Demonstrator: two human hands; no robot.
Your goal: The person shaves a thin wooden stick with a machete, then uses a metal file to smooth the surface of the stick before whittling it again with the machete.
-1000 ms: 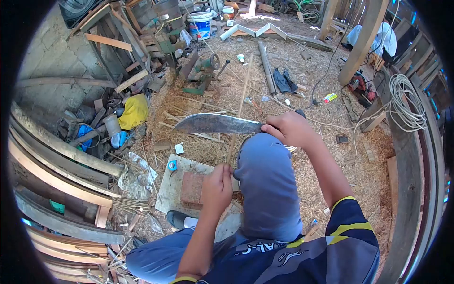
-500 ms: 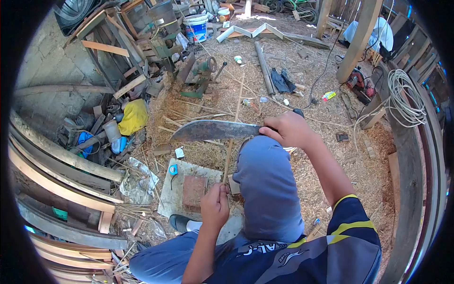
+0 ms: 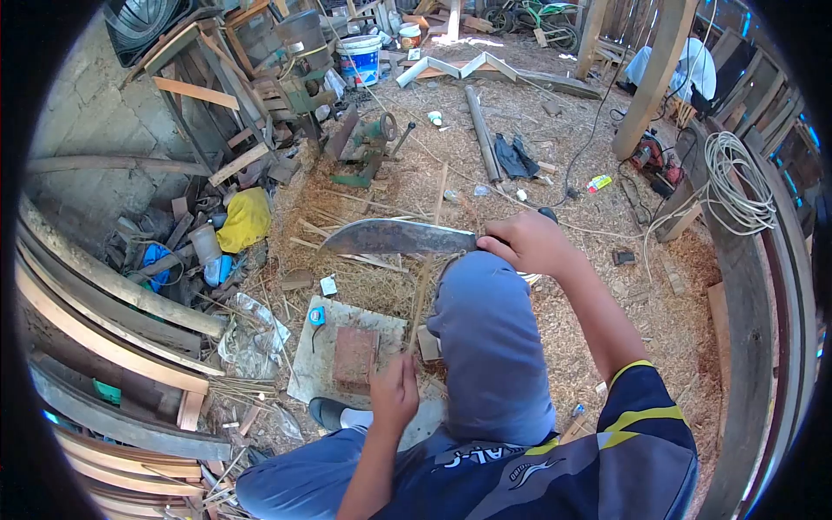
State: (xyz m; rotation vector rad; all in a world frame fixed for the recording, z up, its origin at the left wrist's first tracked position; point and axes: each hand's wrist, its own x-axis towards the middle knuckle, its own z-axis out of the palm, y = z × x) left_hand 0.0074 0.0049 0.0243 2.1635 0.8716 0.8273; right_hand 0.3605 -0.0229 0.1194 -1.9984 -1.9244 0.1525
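And my right hand [image 3: 524,241] is clamped on the big knife [image 3: 390,238] by my bent knee [image 3: 487,290], which lies right across the thin stick [image 3: 420,299], while my left hand [image 3: 394,390] grips that stick's near end, beside the red brick [image 3: 354,354]!

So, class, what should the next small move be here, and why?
Probably the left hand should draw the thin strip gently toward the body: it grips the strip's near part, a length shows beyond the knife, and the right hand holds that knife crosswise over the strip by the bent knee.
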